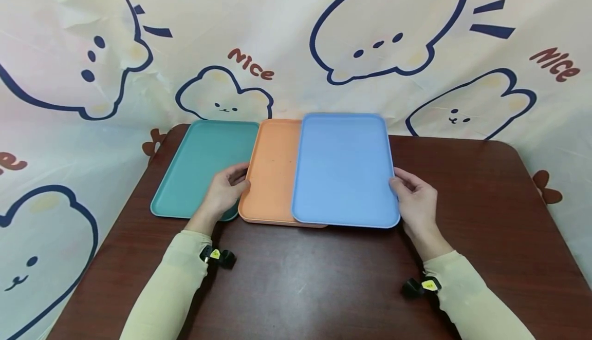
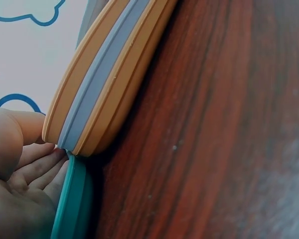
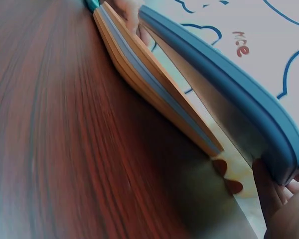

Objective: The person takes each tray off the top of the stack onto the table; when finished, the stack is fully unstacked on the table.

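Note:
A light blue tray (image 1: 344, 170) sits tilted over the right part of an orange tray (image 1: 273, 175). My right hand (image 1: 418, 201) grips its right edge; in the right wrist view the blue tray (image 3: 224, 82) is raised, with a gap above the stack. The stack is layered: an orange tray (image 2: 82, 69), a grey-blue tray (image 2: 102, 74) and more orange (image 2: 134, 74) below. My left hand (image 1: 226, 191) touches the stack's left edge with thumb and fairly straight fingers. Beneath that hand a teal tray (image 1: 208, 160) lies on the left.
The brown wooden table (image 1: 296, 283) extends in front of the trays and to the right. A pale cloth (image 1: 296, 37) with cartoon figures hangs behind the table. Black wrist cameras sit at both sleeves.

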The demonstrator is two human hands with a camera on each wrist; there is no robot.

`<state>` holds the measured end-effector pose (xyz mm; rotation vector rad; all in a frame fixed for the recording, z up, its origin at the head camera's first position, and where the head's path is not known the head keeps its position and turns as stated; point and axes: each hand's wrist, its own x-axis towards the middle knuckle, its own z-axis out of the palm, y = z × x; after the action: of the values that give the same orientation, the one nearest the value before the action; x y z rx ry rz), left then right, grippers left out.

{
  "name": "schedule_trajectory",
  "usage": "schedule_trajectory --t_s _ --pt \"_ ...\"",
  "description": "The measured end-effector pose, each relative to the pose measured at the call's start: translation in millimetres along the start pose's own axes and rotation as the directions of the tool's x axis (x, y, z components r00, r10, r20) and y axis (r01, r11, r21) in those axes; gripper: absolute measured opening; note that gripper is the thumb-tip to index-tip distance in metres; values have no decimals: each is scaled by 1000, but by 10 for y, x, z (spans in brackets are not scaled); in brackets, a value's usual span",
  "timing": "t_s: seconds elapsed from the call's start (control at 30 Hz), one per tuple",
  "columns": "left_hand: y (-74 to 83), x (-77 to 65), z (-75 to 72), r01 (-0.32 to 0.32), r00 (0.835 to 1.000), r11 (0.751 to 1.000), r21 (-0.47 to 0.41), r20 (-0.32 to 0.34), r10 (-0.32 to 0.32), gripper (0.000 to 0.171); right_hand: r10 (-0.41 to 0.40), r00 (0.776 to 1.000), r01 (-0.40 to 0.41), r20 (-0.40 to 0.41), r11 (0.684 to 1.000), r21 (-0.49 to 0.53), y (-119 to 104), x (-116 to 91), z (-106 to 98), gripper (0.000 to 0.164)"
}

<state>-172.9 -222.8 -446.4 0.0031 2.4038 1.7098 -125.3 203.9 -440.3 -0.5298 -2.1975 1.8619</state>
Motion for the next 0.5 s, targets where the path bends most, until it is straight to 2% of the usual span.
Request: schedule_trajectory --t_s 0.23,0.5 --pt "0 -5 -8 1 1000 1000 27 3 -1 55 61 997 -62 -36 998 -6 37 58 -315 37" --pt "2 -4 3 1 1000 999 42 -4 0 54 124 992 -124 3 992 35 80 133 -680 45"
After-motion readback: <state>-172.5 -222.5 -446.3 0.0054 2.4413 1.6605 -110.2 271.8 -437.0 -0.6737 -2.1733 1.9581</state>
